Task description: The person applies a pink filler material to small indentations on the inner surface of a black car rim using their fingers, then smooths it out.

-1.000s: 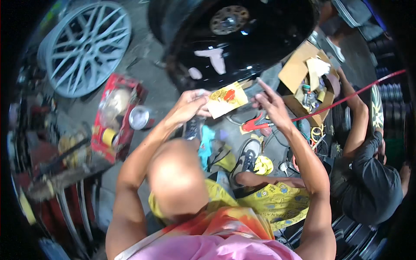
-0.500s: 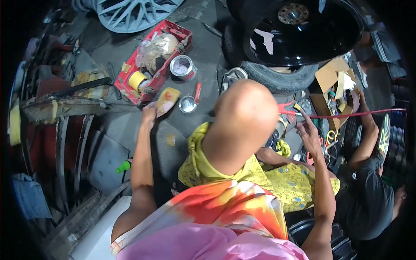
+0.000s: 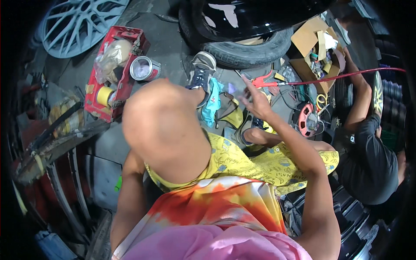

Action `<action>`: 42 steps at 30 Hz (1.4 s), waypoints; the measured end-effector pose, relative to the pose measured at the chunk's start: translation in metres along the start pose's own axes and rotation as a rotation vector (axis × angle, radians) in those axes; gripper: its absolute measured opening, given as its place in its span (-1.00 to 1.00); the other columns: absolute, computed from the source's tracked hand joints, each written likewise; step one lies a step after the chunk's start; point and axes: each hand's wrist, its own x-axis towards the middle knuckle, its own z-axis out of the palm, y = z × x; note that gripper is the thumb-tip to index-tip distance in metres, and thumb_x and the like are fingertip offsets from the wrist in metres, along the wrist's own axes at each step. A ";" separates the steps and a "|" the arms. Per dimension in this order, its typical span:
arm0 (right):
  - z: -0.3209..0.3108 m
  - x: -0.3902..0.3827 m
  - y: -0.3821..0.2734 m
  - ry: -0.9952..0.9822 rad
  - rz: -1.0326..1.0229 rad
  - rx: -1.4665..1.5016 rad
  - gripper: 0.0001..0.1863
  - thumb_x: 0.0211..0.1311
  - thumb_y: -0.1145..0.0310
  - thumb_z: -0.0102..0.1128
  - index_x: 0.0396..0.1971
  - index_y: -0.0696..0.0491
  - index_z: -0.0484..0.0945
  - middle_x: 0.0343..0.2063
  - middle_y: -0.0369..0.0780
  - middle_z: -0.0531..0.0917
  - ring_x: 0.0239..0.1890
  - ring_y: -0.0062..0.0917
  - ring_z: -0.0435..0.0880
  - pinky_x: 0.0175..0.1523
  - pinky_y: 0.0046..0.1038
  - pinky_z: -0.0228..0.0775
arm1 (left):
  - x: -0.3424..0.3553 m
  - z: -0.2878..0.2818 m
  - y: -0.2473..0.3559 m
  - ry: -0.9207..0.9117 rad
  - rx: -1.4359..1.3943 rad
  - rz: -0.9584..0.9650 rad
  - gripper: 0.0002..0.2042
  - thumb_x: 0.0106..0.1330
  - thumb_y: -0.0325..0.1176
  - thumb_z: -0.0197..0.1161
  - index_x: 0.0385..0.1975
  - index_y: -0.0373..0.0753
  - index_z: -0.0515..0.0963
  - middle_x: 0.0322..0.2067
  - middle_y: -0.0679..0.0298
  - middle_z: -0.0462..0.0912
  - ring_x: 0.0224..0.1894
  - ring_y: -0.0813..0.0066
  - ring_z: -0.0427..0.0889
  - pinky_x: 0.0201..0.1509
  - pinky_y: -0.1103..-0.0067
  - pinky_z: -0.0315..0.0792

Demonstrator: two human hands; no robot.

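My right hand (image 3: 258,103) reaches forward with its fingers apart and slightly blurred, just below a red air blow gun (image 3: 263,82) on a red hose (image 3: 346,76). Whether a fingertip touches the gun I cannot tell. My left upper arm (image 3: 132,186) runs forward behind my raised bare knee (image 3: 162,112), which hides the left hand and whatever is in it. Past the knee stands an open can (image 3: 145,69) of pale paste. Beside my shoe (image 3: 202,71) lies a turquoise cloth (image 3: 212,103).
A red crate (image 3: 125,93) holds a plastic bag and a yellow tape roll. A grey wheel rim (image 3: 82,24) lies far left. Ahead are a tyre (image 3: 251,54) and a glossy black panel. At right, a cardboard box (image 3: 305,37) of odds and ends stands near a co-worker's arm (image 3: 359,93).
The view has swung right, and my knee has moved left, covering my left hand, which held a yellowish putty-smeared piece. My right hand has shifted left, under the blow gun.
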 end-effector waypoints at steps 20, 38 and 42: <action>0.016 -0.004 -0.053 0.042 0.087 0.398 0.04 -0.04 0.49 0.27 0.50 -0.06 -0.04 -0.48 -0.23 0.50 -0.46 -0.46 0.54 -0.22 -0.39 0.45 | 0.104 -0.087 -0.049 0.974 0.272 -0.238 -0.47 -0.08 -0.12 0.62 -0.19 -0.22 0.50 0.05 0.01 0.46 0.14 0.00 0.41 0.21 0.18 0.29; -0.165 -0.102 -0.213 0.625 -0.500 0.862 -0.24 0.29 0.61 0.19 0.44 0.16 0.05 -0.22 -0.17 0.59 -0.25 -0.60 0.61 -0.03 -0.53 0.54 | 0.038 -0.233 0.380 -0.027 -0.584 0.592 -0.77 0.34 -0.34 0.30 -0.11 -0.34 0.62 -0.33 0.30 0.70 -0.28 0.62 0.61 -0.12 0.59 0.50; -0.182 -0.121 -0.192 0.771 -0.328 0.910 -0.43 0.37 0.55 0.07 0.37 0.15 0.24 -0.33 -0.20 0.64 -0.27 -0.66 0.63 -0.06 -0.61 0.49 | 0.057 -0.234 0.361 -0.233 -1.127 0.329 -0.74 0.37 -0.37 0.18 -0.06 -0.42 0.54 -0.26 0.17 0.71 -0.22 0.45 0.70 -0.06 0.56 0.55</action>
